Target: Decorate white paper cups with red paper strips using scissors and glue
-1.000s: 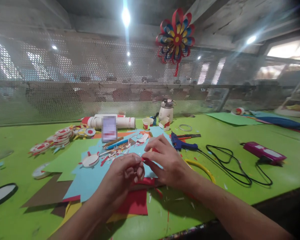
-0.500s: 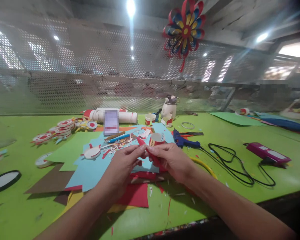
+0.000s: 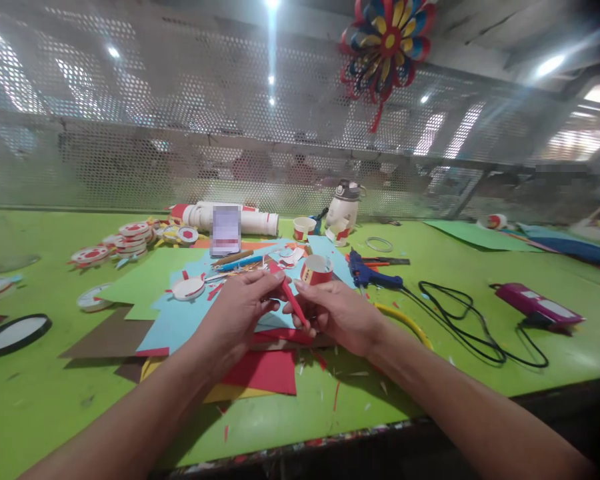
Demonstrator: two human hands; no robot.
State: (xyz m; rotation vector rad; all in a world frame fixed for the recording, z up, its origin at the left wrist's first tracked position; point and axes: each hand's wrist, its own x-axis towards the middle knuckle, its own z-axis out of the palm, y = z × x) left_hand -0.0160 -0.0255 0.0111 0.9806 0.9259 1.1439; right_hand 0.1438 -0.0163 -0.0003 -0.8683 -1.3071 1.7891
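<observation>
A narrow folded piece of red paper (image 3: 295, 304) is held slantwise between my two hands. My left hand (image 3: 247, 303) pinches its upper end between thumb and fingers. The fingers of my right hand (image 3: 337, 310) close on its right side, lower down. Just beyond them stands a red and white paper cup (image 3: 316, 269). Under my hands lie light blue sheets (image 3: 175, 323) with paper scraps, and nearer me red sheets (image 3: 273, 373). A white disc with red tabs (image 3: 188, 289) rests on the blue paper.
On the green table (image 3: 480, 267), a blue glue gun (image 3: 375, 275) and black cable lie right, with a purple power strip (image 3: 537, 305). Behind are a bottle (image 3: 343, 208), a phone (image 3: 226, 230) and white rolls (image 3: 260, 222). Stacked discs (image 3: 133, 240) sit left.
The red paper has turned to slant down toward the right and shows more of its length. My hands are slightly further apart. The whole view has shifted a little.
</observation>
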